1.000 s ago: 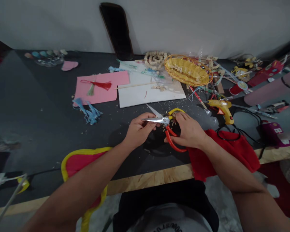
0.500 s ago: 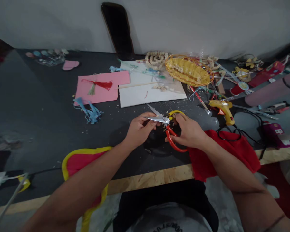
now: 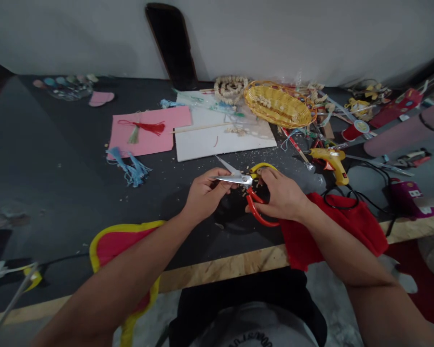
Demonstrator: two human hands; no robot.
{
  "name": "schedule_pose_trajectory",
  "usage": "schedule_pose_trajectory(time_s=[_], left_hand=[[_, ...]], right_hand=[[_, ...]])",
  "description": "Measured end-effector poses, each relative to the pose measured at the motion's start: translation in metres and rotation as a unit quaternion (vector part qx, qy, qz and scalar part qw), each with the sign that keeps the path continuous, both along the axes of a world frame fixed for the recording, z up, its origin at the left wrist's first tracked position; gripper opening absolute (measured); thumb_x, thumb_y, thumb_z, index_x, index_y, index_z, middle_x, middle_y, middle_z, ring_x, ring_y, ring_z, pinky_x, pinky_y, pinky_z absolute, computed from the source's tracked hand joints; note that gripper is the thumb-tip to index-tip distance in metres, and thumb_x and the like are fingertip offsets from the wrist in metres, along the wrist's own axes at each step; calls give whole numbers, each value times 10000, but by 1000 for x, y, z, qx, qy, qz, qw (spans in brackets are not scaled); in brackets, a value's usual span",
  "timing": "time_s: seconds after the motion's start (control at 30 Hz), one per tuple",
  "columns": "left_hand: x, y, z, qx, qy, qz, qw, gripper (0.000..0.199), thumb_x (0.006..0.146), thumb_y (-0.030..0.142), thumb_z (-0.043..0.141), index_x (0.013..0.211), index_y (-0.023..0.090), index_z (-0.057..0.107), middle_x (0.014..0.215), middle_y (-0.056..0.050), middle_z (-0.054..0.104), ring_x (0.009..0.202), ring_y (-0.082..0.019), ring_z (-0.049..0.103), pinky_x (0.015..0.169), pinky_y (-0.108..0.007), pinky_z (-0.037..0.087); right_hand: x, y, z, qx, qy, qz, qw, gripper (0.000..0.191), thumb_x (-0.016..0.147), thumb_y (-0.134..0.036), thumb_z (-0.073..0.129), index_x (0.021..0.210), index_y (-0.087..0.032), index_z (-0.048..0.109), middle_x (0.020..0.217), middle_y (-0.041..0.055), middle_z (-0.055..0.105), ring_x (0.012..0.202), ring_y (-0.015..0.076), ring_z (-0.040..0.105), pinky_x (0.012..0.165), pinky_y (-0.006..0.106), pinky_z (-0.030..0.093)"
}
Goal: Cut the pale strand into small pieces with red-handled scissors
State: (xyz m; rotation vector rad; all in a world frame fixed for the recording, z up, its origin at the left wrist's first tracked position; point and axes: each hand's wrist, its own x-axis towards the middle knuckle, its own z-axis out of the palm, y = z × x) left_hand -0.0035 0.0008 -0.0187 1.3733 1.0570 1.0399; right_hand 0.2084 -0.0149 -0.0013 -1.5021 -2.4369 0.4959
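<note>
My right hand [image 3: 280, 195] is wrapped round the scissors [image 3: 243, 180], which have one red and one yellow handle. Their blades stand apart, pointing left across the fingertips of my left hand [image 3: 206, 195]. The left fingers are pinched together near the blades; what they hold is mostly hidden and too small to name. Small pale bits lie around the pivot and below the hands on the dark tabletop [image 3: 137, 202]. Just beyond the blades lies a white board [image 3: 226, 143] with a thin stick [image 3: 202, 128] across it.
Pink sheet [image 3: 148, 144] with red and green tassels, and a blue tassel [image 3: 135, 171], lie left. At the right are a yellow wicker basket [image 3: 282, 103], a yellow glue gun [image 3: 331, 161], and red cloth [image 3: 332, 229]. A dark phone-like slab [image 3: 171, 43] leans on the wall.
The view has shifted slightly, so the table items sit a little further left. Both hands and the open scissors keep nearly the same pose.
</note>
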Motion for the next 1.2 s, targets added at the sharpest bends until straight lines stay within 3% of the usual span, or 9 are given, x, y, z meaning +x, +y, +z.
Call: schedule_pose_trajectory(time_s=[0.23,0.77,0.97,1.2], left_hand=[[-1,0,2,-7,11,-9,1000,217,802,383,673,768,168,666,666,-25,683,557,-107,569,531,-216,466],[1,0,0,-25,-36,17,999,304,743,448,739,779,155,665,691,-33,671,572,-108,573,530,-213,469],[0,0,0,-16,-25,4,1000,297,766,458,714,769,165,665,655,-31,678,555,-108,570,525,-219,469],[-3,1,-6,-17,-28,-19,999,262,788,426,690,795,163,683,653,-34,690,551,-110,583,519,-218,470]], right_hand=[[1,0,0,17,13,9,1000,671,724,-616,663,1176,-168,452,1158,168,593,1100,346,576,895,502,497],[-4,-3,4,-31,16,0,999,542,768,-588,653,1079,-181,476,973,101,627,895,278,634,731,371,489],[1,0,-4,-17,8,9,1000,692,721,-667,651,1155,-167,451,1097,141,607,1011,316,610,834,439,509],[1,2,-6,23,23,20,999,722,702,-645,661,1182,-151,446,1160,179,583,1122,352,562,927,515,488]])
